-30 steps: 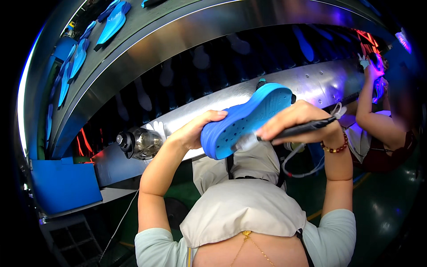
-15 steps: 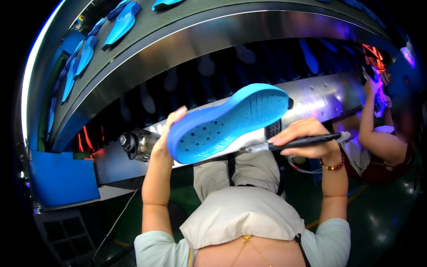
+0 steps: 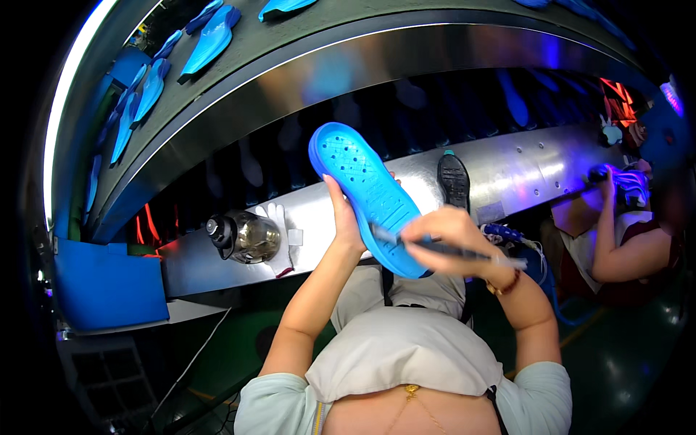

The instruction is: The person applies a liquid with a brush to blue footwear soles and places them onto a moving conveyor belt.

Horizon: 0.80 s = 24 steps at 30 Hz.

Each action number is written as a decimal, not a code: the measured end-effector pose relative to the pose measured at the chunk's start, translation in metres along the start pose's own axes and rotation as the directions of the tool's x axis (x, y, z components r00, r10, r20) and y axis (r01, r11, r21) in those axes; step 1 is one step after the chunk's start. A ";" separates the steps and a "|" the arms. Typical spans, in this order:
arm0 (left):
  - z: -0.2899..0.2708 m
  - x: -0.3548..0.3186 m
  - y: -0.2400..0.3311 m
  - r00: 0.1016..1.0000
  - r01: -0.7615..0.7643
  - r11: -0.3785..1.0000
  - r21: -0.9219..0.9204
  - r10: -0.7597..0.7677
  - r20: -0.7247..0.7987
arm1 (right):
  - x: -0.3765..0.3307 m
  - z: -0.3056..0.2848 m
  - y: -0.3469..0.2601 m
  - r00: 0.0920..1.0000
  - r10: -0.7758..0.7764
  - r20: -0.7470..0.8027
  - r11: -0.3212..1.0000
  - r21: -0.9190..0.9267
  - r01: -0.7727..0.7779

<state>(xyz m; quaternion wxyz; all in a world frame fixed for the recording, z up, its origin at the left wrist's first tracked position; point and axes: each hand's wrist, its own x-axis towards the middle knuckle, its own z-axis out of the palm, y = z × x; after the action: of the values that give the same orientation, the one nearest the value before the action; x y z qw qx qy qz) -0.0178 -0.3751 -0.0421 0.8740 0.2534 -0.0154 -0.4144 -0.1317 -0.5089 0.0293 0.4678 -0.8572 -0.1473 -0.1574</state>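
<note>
A long metal bench (image 3: 540, 156) runs behind the work. Above its near edge, tilted, the blue cupped shoe outsole (image 3: 359, 185) is held clear of the bench, its hollow inner face turned up. It looks like moulded rubber or foam: probably light, bendable yet springy, hardly fragile, perhaps slick wherever its inside is wet. The raised sidewall seems the best hold, around the middle, leaving the inner face free. The left hand (image 3: 346, 217) grips there, thumb along one edge, fingertips showing past the other. The right hand (image 3: 457, 239) is closed around a slim, dark-handled brush (image 3: 464, 251), its blurred tip over the ribbed lower end; contact is unclear.
</note>
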 end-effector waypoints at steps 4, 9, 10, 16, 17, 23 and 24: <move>0.012 -0.010 0.012 0.987 -0.057 0.998 -0.026 0.060 0.152 | -0.006 -0.021 -0.026 0.977 -0.053 0.205 0.989 0.143 0.023; 0.035 -0.009 0.006 0.981 -0.069 0.995 -0.068 0.080 0.179 | 0.014 -0.018 -0.010 0.989 0.134 -0.054 0.961 0.251 -0.116; 0.037 -0.008 0.008 0.976 -0.076 0.994 -0.082 0.091 0.197 | 0.012 -0.018 -0.019 0.999 0.039 0.006 0.975 0.219 -0.040; 0.043 -0.015 0.029 0.973 -0.204 0.978 -0.046 0.207 0.097 | -0.006 -0.035 -0.007 0.978 0.202 -0.047 0.935 0.308 -0.178; 0.046 -0.014 0.033 0.975 -0.209 0.978 -0.025 0.211 0.073 | -0.006 -0.033 -0.008 0.992 0.129 0.012 0.949 0.290 -0.127; 0.051 -0.012 0.051 0.954 -0.224 0.975 -0.002 0.219 0.203 | -0.014 -0.039 0.003 0.987 -0.009 0.163 0.798 0.596 -0.091; 0.060 -0.012 0.052 0.958 -0.242 0.970 0.008 0.237 0.163 | -0.017 -0.036 0.004 0.977 0.190 0.097 0.703 0.681 -0.204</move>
<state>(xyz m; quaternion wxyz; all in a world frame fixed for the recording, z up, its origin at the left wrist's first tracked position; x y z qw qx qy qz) -0.0025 -0.3645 0.0358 0.9100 0.2277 -0.1222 -0.3243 -0.1507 -0.5437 0.0377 0.7643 -0.6350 -0.1073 -0.0324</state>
